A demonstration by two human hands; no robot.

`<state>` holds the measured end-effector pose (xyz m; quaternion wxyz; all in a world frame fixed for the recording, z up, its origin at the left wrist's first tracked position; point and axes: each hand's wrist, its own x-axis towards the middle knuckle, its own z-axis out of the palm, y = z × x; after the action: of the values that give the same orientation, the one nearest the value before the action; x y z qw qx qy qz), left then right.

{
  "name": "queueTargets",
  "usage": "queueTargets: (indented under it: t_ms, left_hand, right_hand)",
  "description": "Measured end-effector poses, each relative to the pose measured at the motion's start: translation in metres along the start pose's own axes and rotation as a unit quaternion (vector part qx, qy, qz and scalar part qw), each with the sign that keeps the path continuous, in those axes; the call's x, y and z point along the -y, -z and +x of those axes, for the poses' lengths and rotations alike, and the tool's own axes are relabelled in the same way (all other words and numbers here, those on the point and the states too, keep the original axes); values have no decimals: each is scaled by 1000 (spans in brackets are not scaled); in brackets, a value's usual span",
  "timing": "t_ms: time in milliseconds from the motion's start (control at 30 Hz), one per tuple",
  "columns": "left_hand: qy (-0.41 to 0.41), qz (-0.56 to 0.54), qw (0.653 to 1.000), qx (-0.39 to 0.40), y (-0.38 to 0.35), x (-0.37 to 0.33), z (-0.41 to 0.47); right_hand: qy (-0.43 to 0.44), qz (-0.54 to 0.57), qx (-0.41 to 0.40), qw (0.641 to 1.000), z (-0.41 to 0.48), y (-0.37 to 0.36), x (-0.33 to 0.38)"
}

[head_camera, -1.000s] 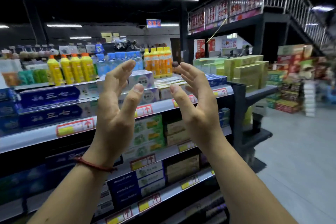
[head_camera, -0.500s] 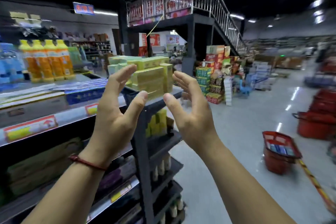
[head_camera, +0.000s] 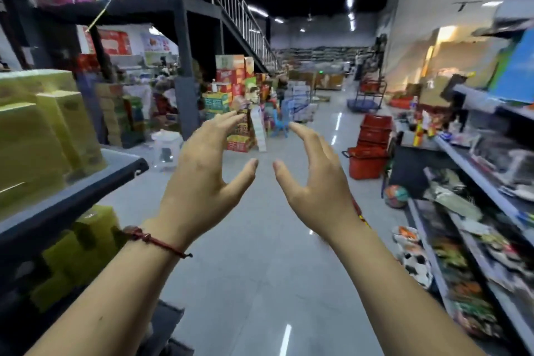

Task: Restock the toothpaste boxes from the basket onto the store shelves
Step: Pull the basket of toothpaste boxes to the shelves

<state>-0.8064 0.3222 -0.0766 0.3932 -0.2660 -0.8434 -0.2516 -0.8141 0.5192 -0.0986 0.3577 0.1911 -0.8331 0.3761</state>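
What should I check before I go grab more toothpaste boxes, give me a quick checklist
1. Left hand free: ok, open and holding nothing.
2. Right hand free: ok, open and holding nothing.
3. Basket with toothpaste boxes located: cannot tell; stacked red baskets stand ahead on the right, contents not visible.
4. Aisle floor clear directly ahead: ok.
5. Toothpaste shelf in view: not ok; only green boxes on the left and mixed goods on the right shelves.

Left hand (head_camera: pixel 202 179) and right hand (head_camera: pixel 315 179) raised side by side over the aisle floor (head_camera: pixel 260 254), both empty, fingers spread and curved, thumbs nearly meeting. Red cord bracelet (head_camera: pixel 156 241) on left wrist. Stacked red baskets (head_camera: pixel 371 147) stand right of the right hand. Yellow-green boxes (head_camera: pixel 37 136) on shelf, far left of the hands.
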Motion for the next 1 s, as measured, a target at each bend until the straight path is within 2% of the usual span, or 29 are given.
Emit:
queueTargets:
  t_ms: [233, 433, 600, 1000]
  left_hand:
    - [-17, -8, 997, 72, -154, 68, 82]
    - [-26, -46, 991, 127, -311, 94, 140]
    - [-17, -53, 988, 142, -444, 108, 198]
    - [147, -82, 966, 194, -710, 141, 311]
  right_hand:
    - [-65, -142, -10, 988, 64, -5, -134]
    - [-124, -204, -18, 971, 100, 1, -267]
    - [-153, -211, -9, 965, 143, 7, -406]
    - [-233, -180, 89, 951, 260, 5, -699]
